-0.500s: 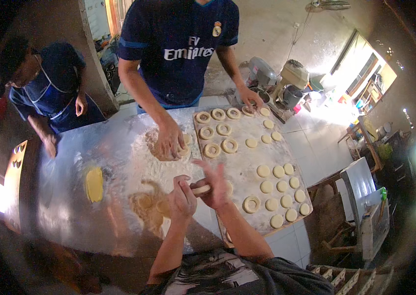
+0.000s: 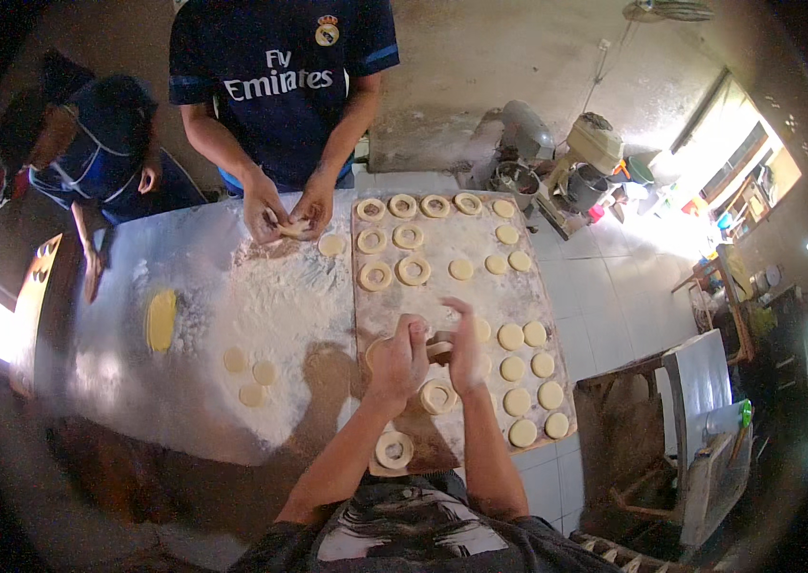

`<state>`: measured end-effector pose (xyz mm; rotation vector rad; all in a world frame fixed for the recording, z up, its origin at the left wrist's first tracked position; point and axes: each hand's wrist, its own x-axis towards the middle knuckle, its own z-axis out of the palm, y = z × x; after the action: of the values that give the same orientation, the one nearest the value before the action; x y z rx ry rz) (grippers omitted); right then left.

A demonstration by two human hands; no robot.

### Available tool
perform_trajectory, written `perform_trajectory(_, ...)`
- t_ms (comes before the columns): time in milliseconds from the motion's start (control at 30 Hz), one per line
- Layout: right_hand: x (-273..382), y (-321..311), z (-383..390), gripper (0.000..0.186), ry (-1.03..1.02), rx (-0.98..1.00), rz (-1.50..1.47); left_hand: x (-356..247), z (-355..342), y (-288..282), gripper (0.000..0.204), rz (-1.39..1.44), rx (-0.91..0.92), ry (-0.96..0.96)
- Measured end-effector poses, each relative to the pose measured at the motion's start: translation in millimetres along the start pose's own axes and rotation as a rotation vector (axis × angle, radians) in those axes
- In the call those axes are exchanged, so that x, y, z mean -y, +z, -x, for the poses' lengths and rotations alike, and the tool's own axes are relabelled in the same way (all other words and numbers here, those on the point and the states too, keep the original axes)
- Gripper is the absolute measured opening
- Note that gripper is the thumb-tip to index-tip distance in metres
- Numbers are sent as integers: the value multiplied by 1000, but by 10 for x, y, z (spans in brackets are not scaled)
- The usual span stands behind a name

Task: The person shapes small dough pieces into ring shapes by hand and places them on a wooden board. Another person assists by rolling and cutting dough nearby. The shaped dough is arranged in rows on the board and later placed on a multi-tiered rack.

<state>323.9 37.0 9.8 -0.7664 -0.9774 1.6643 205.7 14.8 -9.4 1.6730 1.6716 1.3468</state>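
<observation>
Above the near part of a floured board (image 2: pixel 480 301), my left hand (image 2: pixel 400 363) is closed around one side of a dough ring (image 2: pixel 439 350). My right hand (image 2: pixel 466 353), a little blurred, is stretched out against the ring's other side. Shaped dough rings (image 2: pixel 438 396) lie on the board just below my hands, one of them near its front edge. To the right of my right hand sit several flat dough rounds (image 2: pixel 516 401) in rows. Part of another ring (image 2: pixel 375 355) is hidden behind my left hand.
Across the metal table (image 2: pixel 117 382), a co-worker's hands (image 2: pixel 289 215) handle dough over scattered flour. A yellow slab (image 2: pixel 161 321) and three dough rounds (image 2: pixel 251 395) lie to the left. Another person (image 2: pixel 89 158) stands at the far left. A wooden stand (image 2: pixel 700 430) is at the right.
My hands, still with the dough ring between them, have shifted right over the board. My right fingers have drawn closer together. The co-worker's hands have come together over the flour, away from the board.
</observation>
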Motion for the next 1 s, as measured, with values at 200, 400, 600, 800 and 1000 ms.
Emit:
perform_trajectory(200,-271,-649,-302,62,84,-26,357,-168,-206,331,28,76,13,-116)
perform_trajectory(400,-134,-672,-278,72,41,-189,1159,183,-247,348,64,-536,88,-274)
perform_trajectory(600,-554,-965,-345,70,-71,82,1488,245,-185,361,82,-718,431,-181)
perform_trajectory(800,-257,-880,-55,56,-209,-125,1468,181,-219,297,77,-840,407,-131)
perform_trajectory(1000,-181,-1534,291,27,97,-174,1710,-42,-197,908,44,-555,450,31)
